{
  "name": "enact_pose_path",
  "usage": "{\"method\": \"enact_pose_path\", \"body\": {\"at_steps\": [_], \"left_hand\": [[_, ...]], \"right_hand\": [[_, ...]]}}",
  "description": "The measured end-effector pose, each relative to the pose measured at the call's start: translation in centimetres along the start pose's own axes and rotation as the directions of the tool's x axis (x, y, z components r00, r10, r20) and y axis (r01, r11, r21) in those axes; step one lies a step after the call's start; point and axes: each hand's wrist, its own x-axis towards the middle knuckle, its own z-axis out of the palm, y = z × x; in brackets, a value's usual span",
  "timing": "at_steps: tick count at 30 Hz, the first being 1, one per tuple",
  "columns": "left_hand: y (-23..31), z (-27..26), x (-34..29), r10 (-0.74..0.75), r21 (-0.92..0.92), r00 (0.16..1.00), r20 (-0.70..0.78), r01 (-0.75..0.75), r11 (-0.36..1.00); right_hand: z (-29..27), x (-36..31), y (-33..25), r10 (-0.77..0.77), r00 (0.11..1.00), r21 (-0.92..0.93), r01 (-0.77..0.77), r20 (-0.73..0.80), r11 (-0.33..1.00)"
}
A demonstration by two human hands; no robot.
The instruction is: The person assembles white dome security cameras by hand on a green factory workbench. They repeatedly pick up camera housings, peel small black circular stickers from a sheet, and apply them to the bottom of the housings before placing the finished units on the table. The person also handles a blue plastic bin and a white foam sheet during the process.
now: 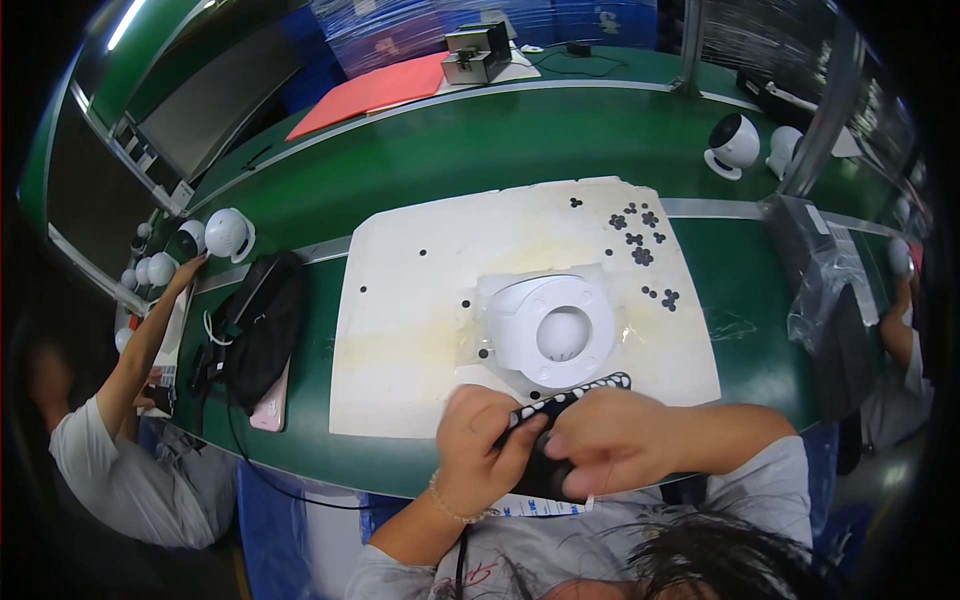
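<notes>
A white ring-based device, shaped like a small camera on a stand, lies with its ring base facing up on a pale board. Close to the board's near edge, my left hand is closed around a black sheet with white round spots, probably a sheet of stick-on pads. My right hand is over the same sheet, fingers curled together and slightly blurred. Whatever its fingertips pinch is hidden. Small black round pads are scattered on the board, several of them clustered at the far right.
A black bag and a pink phone lie left of the board. White devices stand at the far left and far right. A dark box with plastic wrap sits right. Another person works at left.
</notes>
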Motion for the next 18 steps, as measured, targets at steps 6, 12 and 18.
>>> {"method": "enact_pose_path", "body": {"at_steps": [6, 12, 18], "left_hand": [[-0.9, 0.1, -0.2, 0.064, 0.167, 0.991, 0.116, -0.083, 0.982], [-1.7, 0.6, -0.5, 0.034, 0.135, 0.984, 0.173, -0.058, 0.989], [-1.8, 0.8, -0.5, 0.035, 0.137, 0.987, 0.154, -0.056, 0.989]], "right_hand": [[-1.8, -1.1, 3.4, 0.074, 0.753, 0.026, -0.076, -0.654, 0.997], [-2.0, -1.0, 4.7, 0.157, 0.737, 0.071, -0.147, -0.658, 0.987], [-1.6, -1.3, 5.5, 0.026, 0.752, -0.175, -0.186, -0.659, 0.967]]}}
